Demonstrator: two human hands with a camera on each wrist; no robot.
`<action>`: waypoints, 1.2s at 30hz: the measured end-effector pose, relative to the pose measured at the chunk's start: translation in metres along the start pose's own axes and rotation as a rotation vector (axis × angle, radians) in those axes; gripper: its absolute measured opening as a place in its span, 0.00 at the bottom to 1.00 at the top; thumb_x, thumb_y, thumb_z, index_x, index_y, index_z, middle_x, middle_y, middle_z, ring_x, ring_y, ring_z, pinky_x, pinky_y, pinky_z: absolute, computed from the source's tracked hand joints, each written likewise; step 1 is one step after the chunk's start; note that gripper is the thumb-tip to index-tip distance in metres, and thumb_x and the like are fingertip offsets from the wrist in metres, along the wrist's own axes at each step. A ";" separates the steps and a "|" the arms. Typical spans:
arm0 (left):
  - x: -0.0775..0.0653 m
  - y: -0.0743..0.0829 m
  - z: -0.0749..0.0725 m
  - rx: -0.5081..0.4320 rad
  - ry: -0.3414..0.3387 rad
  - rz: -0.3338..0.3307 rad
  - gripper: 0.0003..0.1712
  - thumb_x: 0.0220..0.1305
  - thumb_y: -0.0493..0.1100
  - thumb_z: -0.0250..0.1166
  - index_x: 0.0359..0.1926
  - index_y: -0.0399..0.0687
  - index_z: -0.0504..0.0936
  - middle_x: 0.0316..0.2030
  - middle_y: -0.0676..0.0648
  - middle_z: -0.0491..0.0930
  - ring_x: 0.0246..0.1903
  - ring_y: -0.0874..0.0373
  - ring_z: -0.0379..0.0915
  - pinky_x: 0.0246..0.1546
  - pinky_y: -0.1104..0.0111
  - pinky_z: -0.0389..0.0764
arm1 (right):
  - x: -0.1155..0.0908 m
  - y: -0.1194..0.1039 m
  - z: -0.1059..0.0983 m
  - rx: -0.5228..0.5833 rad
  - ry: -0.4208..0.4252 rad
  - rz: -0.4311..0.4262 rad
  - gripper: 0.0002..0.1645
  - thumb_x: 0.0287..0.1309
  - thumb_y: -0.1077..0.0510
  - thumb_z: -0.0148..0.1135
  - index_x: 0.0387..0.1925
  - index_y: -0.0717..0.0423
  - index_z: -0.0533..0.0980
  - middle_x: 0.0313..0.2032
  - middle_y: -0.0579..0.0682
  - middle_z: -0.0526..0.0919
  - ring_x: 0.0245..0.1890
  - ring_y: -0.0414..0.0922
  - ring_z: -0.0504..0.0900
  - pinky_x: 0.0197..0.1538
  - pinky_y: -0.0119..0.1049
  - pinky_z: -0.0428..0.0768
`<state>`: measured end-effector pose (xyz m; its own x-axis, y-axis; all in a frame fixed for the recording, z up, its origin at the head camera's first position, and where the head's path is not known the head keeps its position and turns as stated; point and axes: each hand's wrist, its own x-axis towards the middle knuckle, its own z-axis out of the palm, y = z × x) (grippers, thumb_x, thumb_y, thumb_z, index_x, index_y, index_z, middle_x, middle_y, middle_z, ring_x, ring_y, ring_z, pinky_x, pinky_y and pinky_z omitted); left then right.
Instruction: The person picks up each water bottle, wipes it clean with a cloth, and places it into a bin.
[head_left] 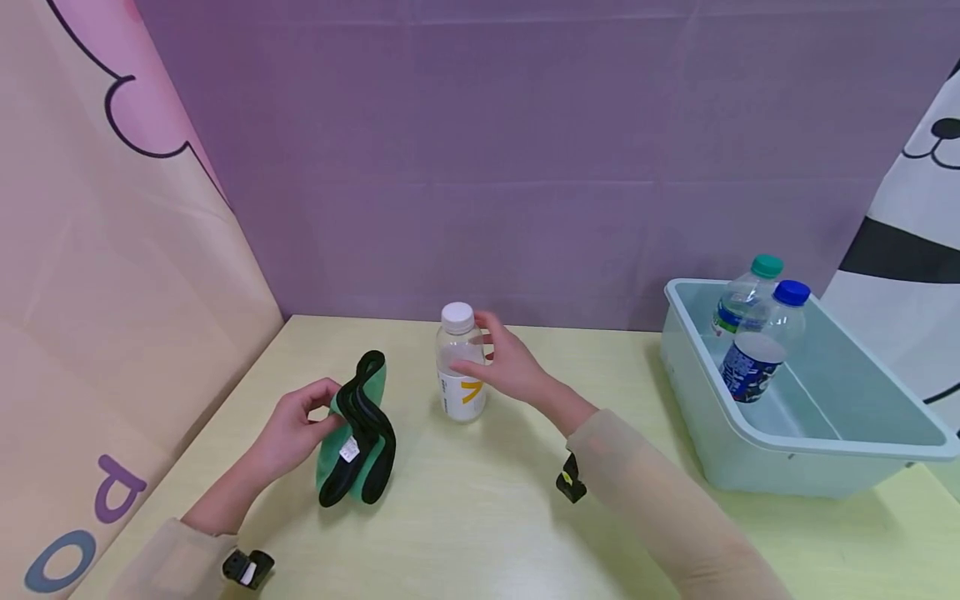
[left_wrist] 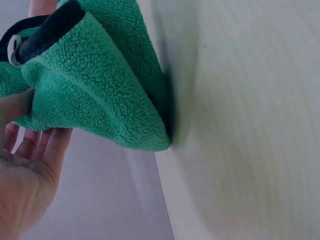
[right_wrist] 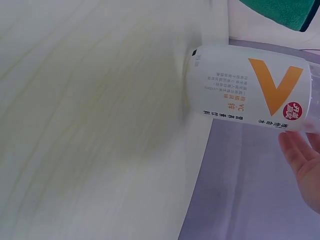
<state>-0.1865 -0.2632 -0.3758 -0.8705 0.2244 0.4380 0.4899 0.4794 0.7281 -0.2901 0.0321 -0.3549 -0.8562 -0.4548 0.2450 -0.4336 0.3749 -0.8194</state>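
In the head view my left hand (head_left: 288, 433) pinches a folded green towel (head_left: 352, 433) with black edging and a small white label, thumb on the near side. The left wrist view shows the fluffy green cloth (left_wrist: 95, 85) between thumb and fingers, its lower end down at the tabletop. To the right of it, a clear plastic bottle (head_left: 460, 392) with a white cap and a white label stands upright. My right hand (head_left: 513, 362) curls around its upper part, thumb across the front. The bottle's orange V mark (right_wrist: 272, 85) faces the right wrist camera.
A pale blue plastic bin (head_left: 810, 467) stands on the right of the wooden table (head_left: 487, 517). Inside lean two bottles, one with a green cap (head_left: 767, 267), one with a blue cap (head_left: 792, 292). A purple cloth wall (head_left: 525, 167) closes off the back.
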 end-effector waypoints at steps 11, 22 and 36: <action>0.005 0.001 0.004 -0.023 -0.015 -0.001 0.13 0.55 0.19 0.61 0.35 0.38 0.78 0.32 0.52 0.78 0.35 0.63 0.74 0.32 0.72 0.79 | -0.003 0.006 -0.004 0.002 0.004 -0.019 0.44 0.55 0.52 0.71 0.67 0.53 0.58 0.61 0.51 0.70 0.57 0.50 0.73 0.54 0.46 0.75; 0.014 0.016 0.015 -0.080 -0.059 0.018 0.12 0.57 0.20 0.61 0.35 0.38 0.78 0.33 0.51 0.79 0.36 0.63 0.73 0.29 0.70 0.81 | -0.027 0.009 -0.031 -0.023 0.023 -0.086 0.41 0.55 0.56 0.71 0.66 0.57 0.60 0.57 0.53 0.72 0.54 0.50 0.75 0.52 0.44 0.76; 0.028 0.036 0.041 -0.111 -0.167 -0.029 0.11 0.59 0.23 0.61 0.37 0.40 0.79 0.34 0.49 0.78 0.38 0.57 0.72 0.35 0.67 0.81 | -0.078 0.008 -0.067 -0.084 0.027 -0.153 0.40 0.52 0.59 0.72 0.63 0.58 0.63 0.55 0.52 0.75 0.53 0.51 0.76 0.51 0.45 0.77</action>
<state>-0.1954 -0.2042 -0.3587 -0.8754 0.3540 0.3291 0.4587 0.3936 0.7967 -0.2456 0.1241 -0.3457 -0.7850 -0.4906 0.3782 -0.5804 0.3692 -0.7258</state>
